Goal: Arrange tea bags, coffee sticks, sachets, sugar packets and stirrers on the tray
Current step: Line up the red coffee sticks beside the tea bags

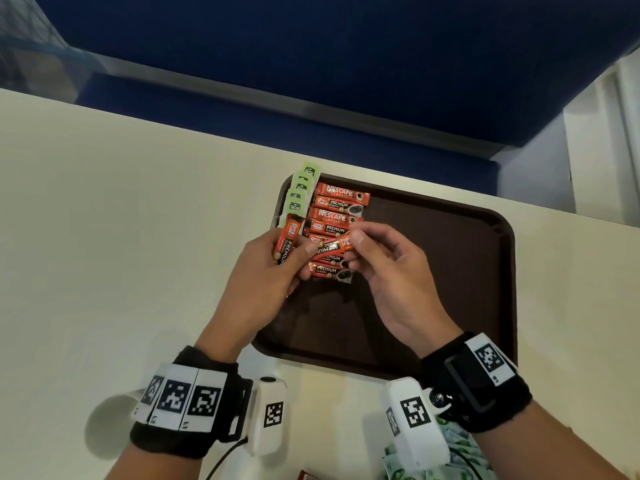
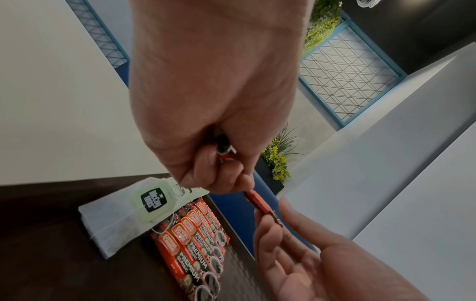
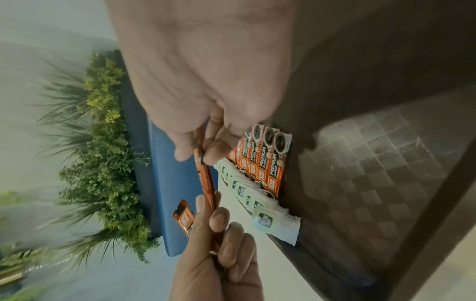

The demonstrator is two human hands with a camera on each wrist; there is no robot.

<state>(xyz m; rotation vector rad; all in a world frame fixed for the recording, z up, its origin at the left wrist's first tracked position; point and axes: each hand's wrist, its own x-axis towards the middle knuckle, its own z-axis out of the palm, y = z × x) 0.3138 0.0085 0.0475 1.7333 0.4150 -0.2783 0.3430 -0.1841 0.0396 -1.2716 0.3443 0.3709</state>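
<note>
Left hand [image 1: 263, 271] curls round one coffee stick [image 1: 284, 244] and pinches a second stick [image 1: 334, 246]; right hand [image 1: 391, 271] pinches its other end, over the tray [image 1: 450, 271]. Beneath: tea bags [image 1: 298, 195], stick row [image 1: 337, 216]. Green packets [image 1: 460, 455] near right wrist.

Tray [image 1: 450, 271]: brown, lying on the cream table [image 1: 104, 237].
Coffee sticks [image 1: 337, 216]: lying stacked in a column at the tray's far left.
Tea bags [image 1: 299, 194]: overlapping along the tray's left rim.
Left hand [image 1: 263, 282]: gripping upright sticks [image 1: 285, 245].
Right hand [image 1: 391, 268]: pinching one stick [image 1: 334, 245], shared with left fingertips, over the column.
</note>
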